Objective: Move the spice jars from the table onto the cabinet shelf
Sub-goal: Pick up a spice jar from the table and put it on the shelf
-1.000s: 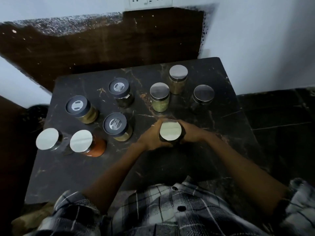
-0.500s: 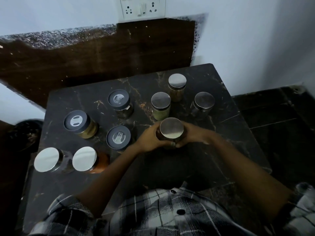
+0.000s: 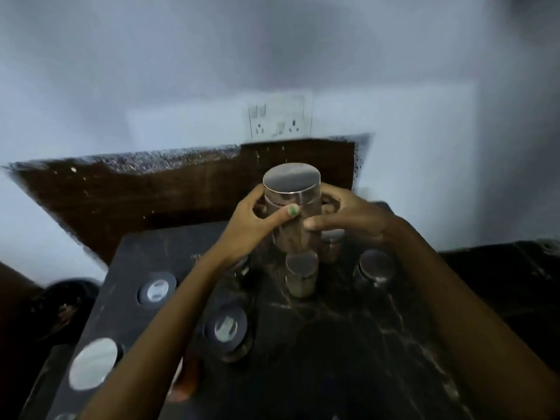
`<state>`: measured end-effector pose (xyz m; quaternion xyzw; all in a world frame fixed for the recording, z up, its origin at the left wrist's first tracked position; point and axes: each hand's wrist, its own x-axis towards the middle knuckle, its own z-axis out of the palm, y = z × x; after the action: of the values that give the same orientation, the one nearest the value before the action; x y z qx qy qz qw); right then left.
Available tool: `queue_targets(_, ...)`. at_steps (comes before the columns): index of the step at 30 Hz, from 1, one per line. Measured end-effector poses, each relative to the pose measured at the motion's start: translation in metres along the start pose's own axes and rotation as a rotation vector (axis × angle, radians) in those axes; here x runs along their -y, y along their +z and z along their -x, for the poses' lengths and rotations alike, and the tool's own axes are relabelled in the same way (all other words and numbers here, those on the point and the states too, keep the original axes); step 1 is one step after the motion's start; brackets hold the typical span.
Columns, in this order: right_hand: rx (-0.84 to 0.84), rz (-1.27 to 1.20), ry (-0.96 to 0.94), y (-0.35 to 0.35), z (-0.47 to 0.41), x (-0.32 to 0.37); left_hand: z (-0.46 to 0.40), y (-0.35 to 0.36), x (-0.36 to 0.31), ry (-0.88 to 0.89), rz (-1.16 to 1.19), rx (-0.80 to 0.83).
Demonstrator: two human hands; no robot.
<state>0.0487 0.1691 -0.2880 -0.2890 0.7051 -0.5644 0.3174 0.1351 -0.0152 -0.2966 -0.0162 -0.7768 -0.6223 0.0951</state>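
You have the silver-lidded spice jar (image 3: 292, 207) clamped between your left hand (image 3: 251, 225) and right hand (image 3: 348, 219), upright and clear above the bench (image 3: 348, 344), likely for steadiness; the other jars (image 3: 301, 274) stand below your hands, the cabinet shelf unseen.

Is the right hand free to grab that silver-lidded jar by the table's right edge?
Probably not yet: the right hand and left hand both hold the lifted jar. The path to the right-edge jar looks open.

Both hands, left hand (image 3: 251, 225) and right hand (image 3: 348, 221), grip a silver-lidded spice jar (image 3: 292, 204) above the dark marble table (image 3: 348, 344); other jars stand below.
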Motion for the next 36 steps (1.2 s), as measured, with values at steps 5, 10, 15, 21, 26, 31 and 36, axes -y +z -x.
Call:
queue_targets(5, -0.136, -0.068, -0.254, -0.002, -0.024, 0.086, -0.042, -0.032, -0.083, 0.177, 0.031, -0.133)
queue_targets(10, -0.298, -0.041, -0.542, 0.000, -0.044, 0.171, -0.070, -0.045, -0.165, 0.356, 0.080, -0.233)
queue_targets(15, -0.383, -0.116, -0.729, 0.018, -0.053, 0.216, -0.080, -0.046, -0.208, 0.405, 0.170, -0.259)
queue_targets(21, -0.469, -0.106, -0.722, 0.029, -0.052, 0.225, -0.084, -0.044, -0.231, 0.404, 0.166, -0.380)
queue_targets(26, -0.316, -0.178, -0.693, 0.022, -0.044, 0.234, -0.089, -0.049, -0.240, 0.376, 0.216, -0.447)
queue_targets(31, -0.168, -0.313, -0.752, 0.011, -0.038, 0.233, -0.090, -0.055, -0.243, 0.371, 0.327, -0.334)
queue_targets(36, -0.203, -0.262, -0.802, 0.016, -0.040, 0.242, -0.091, -0.060, -0.250, 0.449, 0.319, -0.188)
